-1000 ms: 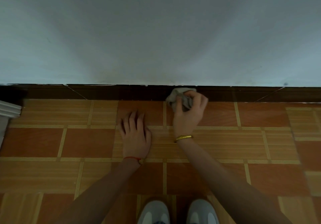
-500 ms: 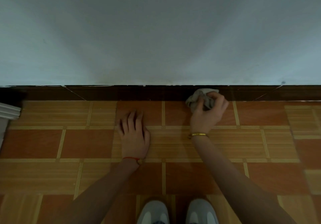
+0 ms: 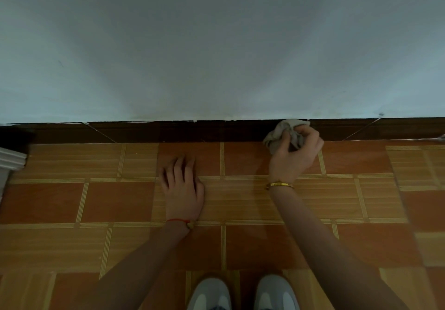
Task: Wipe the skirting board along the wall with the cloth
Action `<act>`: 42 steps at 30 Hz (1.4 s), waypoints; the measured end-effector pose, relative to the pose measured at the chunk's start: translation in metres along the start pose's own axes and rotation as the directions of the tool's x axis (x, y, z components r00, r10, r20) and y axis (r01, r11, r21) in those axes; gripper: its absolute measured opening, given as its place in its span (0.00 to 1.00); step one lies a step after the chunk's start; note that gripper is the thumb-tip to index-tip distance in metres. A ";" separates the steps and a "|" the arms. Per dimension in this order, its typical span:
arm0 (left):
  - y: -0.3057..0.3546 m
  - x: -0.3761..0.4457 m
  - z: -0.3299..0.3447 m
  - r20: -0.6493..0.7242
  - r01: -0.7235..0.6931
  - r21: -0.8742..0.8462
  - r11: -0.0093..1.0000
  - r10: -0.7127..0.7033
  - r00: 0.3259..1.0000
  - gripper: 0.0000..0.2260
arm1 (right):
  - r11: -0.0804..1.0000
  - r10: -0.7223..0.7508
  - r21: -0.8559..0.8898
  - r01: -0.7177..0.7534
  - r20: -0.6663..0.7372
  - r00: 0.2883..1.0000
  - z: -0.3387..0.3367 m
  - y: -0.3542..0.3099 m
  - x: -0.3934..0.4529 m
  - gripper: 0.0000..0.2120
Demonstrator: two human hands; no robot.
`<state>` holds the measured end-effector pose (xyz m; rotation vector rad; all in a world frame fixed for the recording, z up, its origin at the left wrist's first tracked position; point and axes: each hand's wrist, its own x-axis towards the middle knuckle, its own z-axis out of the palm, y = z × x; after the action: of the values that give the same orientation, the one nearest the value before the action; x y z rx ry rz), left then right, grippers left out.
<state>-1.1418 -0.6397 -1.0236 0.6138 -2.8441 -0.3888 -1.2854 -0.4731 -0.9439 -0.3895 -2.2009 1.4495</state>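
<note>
A dark brown skirting board (image 3: 183, 132) runs left to right where the pale wall (image 3: 216, 45) meets the tiled floor. My right hand (image 3: 295, 154) grips a crumpled grey cloth (image 3: 280, 132) and presses it against the board, right of centre. My left hand (image 3: 181, 184) lies flat on the floor with fingers spread, palm down, a little short of the board. It holds nothing. A gold bracelet sits on my right wrist and a red string on my left.
The floor (image 3: 115, 203) has orange and wood-pattern tiles. A white moulding (image 3: 10, 159) juts in at the far left edge. My two grey shoes (image 3: 243, 293) stand at the bottom centre. A small dark mark (image 3: 381, 114) shows on the wall at the right.
My right hand has slid the cloth to the right along the skirting board. My left hand has stayed flat on the floor in the same spot.
</note>
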 end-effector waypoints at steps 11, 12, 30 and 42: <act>0.002 -0.001 0.001 0.022 0.032 -0.026 0.999 -0.031 0.999 0.22 | 0.995 -0.095 0.050 0.087 0.199 0.975 0.016 -0.013 -0.031 0.07; 0.006 -0.002 0.001 0.033 0.045 -0.041 0.998 -0.044 0.998 0.23 | 0.999 -0.044 0.033 0.039 0.153 0.987 0.011 -0.009 -0.021 0.07; 0.047 -0.001 0.015 0.119 -0.052 -0.015 0.999 0.053 0.992 0.22 | 0.992 -0.115 -0.027 0.122 0.183 0.976 0.000 0.008 -0.005 0.07; 0.049 -0.003 0.014 0.114 -0.056 -0.007 0.998 0.057 0.992 0.22 | 0.987 -0.149 -0.019 0.157 0.210 0.966 0.003 0.009 -0.010 0.08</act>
<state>-1.1612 -0.5925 -1.0223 0.5248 -2.9607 -0.4327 -1.2790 -0.4761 -0.9554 -0.0784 -2.3647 1.4242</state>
